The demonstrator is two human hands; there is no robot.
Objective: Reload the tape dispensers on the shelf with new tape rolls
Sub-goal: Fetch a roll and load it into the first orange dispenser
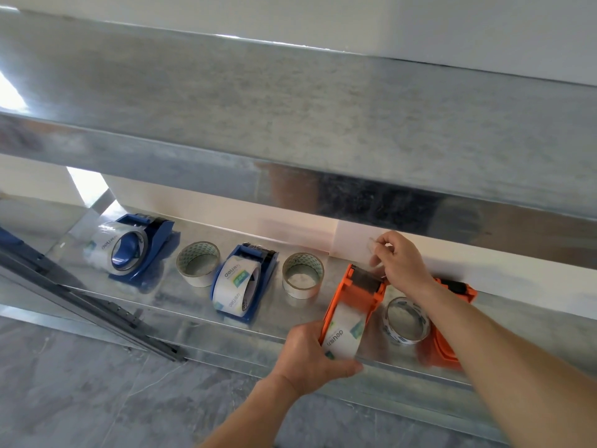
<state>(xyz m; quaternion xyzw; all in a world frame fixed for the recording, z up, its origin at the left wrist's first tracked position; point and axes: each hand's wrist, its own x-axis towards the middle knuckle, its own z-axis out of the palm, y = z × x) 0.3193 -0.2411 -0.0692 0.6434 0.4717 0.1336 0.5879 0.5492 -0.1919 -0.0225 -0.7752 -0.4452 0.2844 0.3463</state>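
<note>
**DESK:** Head view. Which step is this?

**OPERATOR:** Threading, as I judge it. On the metal shelf (181, 305), my left hand (310, 354) grips the near end of the orange dispenser (358, 295), fingers curled round the new tape roll (344, 333) seated in it. My right hand (400, 263) pinches the clear tape end (371, 244) just above the cutter (366, 277).

**DESK:** Where does it sit, and which way does it point?

**OPERATOR:** It sits right of centre, with the roll end at the shelf's near edge. Its long axis runs near to far, leaning slightly right. The cutter end points away, towards the white wall.

**DESK:** And the next move?

**OPERATOR:** I judge it calls for drawing the tape end down across the cutter and pressing it there, while my left hand steadies the body. The film is clear, so I cannot tell whether it already touches the blade.

**DESK:** The others?

**OPERATOR:** The far-left blue dispenser (142, 250) and the middle blue dispenser (245, 282) both carry rolls. The second orange dispenser (458, 291) lies to the right, partly behind my arm, and I cannot see its load. The left loose roll (198, 263), middle loose roll (303, 274) and right loose roll (406, 320) stand between the dispensers, all thin.
</note>
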